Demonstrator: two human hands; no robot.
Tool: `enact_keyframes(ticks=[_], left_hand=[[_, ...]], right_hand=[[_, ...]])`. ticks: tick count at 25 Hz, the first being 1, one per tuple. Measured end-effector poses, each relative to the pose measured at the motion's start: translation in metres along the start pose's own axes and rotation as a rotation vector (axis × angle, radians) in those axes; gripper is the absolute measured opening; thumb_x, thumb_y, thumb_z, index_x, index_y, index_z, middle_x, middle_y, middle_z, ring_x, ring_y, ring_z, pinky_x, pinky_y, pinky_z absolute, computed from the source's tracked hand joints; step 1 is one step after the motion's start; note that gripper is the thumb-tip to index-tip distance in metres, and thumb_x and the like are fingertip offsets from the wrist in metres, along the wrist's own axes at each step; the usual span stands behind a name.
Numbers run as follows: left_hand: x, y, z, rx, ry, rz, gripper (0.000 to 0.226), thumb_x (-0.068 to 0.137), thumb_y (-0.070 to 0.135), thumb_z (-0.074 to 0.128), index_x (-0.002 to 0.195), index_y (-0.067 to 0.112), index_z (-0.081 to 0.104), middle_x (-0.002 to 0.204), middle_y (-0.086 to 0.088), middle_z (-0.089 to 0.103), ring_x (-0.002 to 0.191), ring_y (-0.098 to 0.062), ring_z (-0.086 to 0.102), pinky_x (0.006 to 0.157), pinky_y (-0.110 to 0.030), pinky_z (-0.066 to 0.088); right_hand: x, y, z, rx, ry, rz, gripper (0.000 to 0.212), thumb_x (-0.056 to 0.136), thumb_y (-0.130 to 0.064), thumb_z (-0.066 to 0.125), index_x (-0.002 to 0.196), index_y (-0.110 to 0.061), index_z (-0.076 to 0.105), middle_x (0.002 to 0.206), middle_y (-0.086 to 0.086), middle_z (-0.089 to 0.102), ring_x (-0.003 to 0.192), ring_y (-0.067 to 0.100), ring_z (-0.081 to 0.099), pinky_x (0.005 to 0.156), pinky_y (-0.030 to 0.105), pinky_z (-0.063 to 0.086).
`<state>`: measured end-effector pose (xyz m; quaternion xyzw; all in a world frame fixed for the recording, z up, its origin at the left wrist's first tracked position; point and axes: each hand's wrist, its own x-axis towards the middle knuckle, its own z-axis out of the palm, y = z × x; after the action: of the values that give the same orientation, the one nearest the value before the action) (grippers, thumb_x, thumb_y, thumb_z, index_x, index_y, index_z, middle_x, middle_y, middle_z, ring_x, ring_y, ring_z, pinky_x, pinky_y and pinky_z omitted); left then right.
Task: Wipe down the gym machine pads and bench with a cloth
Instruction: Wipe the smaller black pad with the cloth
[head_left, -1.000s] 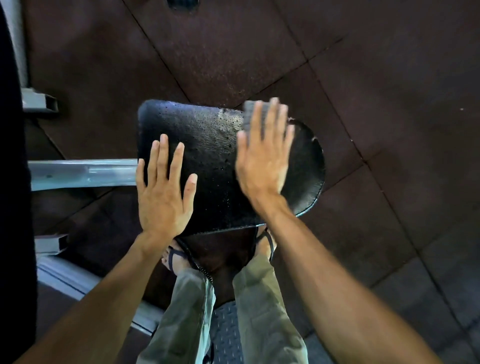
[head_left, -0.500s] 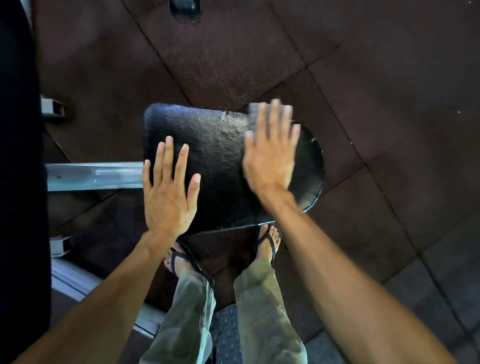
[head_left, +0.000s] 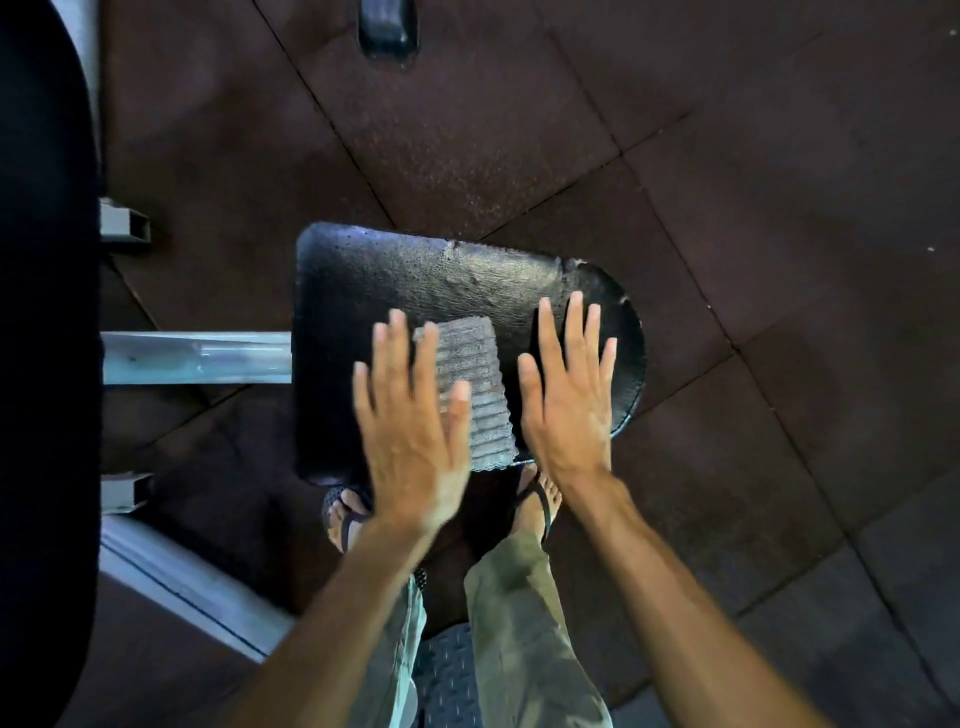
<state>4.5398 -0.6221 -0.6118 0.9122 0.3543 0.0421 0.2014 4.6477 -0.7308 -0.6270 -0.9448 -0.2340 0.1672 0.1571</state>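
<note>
The black seat pad (head_left: 363, 280) of the gym machine lies flat below me, its surface wet and shiny near the far edge. A grey ribbed cloth (head_left: 475, 384) rests folded on the pad's near middle. My left hand (head_left: 410, 436) is blurred, fingers spread, and covers the cloth's left edge with the thumb across it. My right hand (head_left: 569, 395) lies flat and spread on the bare pad just right of the cloth, not touching it.
A grey metal bar (head_left: 197, 358) joins the seat pad to the frame on the left, where a large black pad (head_left: 41, 312) fills the edge. A small black roller pad (head_left: 387, 26) is at the top. My sandalled feet (head_left: 535, 499) stand under the pad's near edge on rubber floor tiles.
My right hand has come off the cloth and shifted to the right. The cloth now lies uncovered nearer to me. My left hand has moved right onto the cloth's edge.
</note>
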Motion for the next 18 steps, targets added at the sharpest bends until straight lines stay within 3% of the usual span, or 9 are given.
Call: enact_keyframes(ticks=[4, 8, 12, 15, 18], left_hand=[[-0.006, 0.031, 0.031, 0.111, -0.117, -0.003, 0.06, 0.105, 0.041, 0.024, 0.157, 0.013, 0.017, 0.166, -0.013, 0.01, 0.154, -0.028, 0.008, 0.123, -0.052, 0.018], [0.016, -0.028, 0.025, 0.269, -0.074, 0.136, 0.057, 0.105, 0.04, 0.028, 0.157, 0.021, 0.018, 0.166, -0.007, 0.012, 0.154, -0.028, 0.009, 0.123, -0.055, 0.015], [0.055, -0.078, -0.001, 0.23, -0.062, 0.04, 0.058, 0.105, 0.04, 0.027, 0.158, 0.019, 0.014, 0.166, -0.01, 0.009, 0.154, -0.032, 0.004, 0.124, -0.055, 0.009], [0.095, -0.04, 0.01, 0.213, -0.049, 0.075, 0.059, 0.105, 0.042, 0.025, 0.158, 0.019, 0.013, 0.166, -0.014, 0.008, 0.154, -0.035, 0.004, 0.125, -0.051, 0.008], [0.075, -0.02, 0.017, 0.226, -0.107, 0.186, 0.058, 0.106, 0.042, 0.024, 0.158, 0.021, 0.01, 0.167, -0.012, 0.004, 0.154, -0.032, 0.001, 0.125, -0.051, 0.011]], right_hand=[[0.0, 0.009, 0.009, -0.148, 0.035, -0.029, 0.055, 0.106, -0.037, 0.026, 0.157, -0.021, 0.019, 0.167, 0.008, 0.007, 0.155, 0.024, 0.003, 0.124, 0.044, 0.006], [0.0, 0.013, 0.009, -0.146, 0.042, -0.05, 0.053, 0.106, -0.035, 0.027, 0.157, -0.022, 0.018, 0.167, 0.006, 0.006, 0.155, 0.021, 0.002, 0.124, 0.043, 0.005], [-0.002, 0.012, 0.011, -0.216, 0.073, -0.049, 0.054, 0.106, -0.036, 0.026, 0.157, -0.021, 0.017, 0.167, 0.007, 0.007, 0.155, 0.023, 0.005, 0.125, 0.044, 0.01], [0.0, 0.012, 0.014, -0.249, 0.097, -0.05, 0.054, 0.106, -0.036, 0.026, 0.157, -0.021, 0.018, 0.167, 0.008, 0.01, 0.154, 0.024, 0.008, 0.124, 0.045, 0.012], [0.0, 0.016, 0.013, -0.229, 0.105, -0.073, 0.054, 0.106, -0.036, 0.029, 0.157, -0.02, 0.021, 0.166, 0.009, 0.013, 0.154, 0.024, 0.01, 0.123, 0.044, 0.012]])
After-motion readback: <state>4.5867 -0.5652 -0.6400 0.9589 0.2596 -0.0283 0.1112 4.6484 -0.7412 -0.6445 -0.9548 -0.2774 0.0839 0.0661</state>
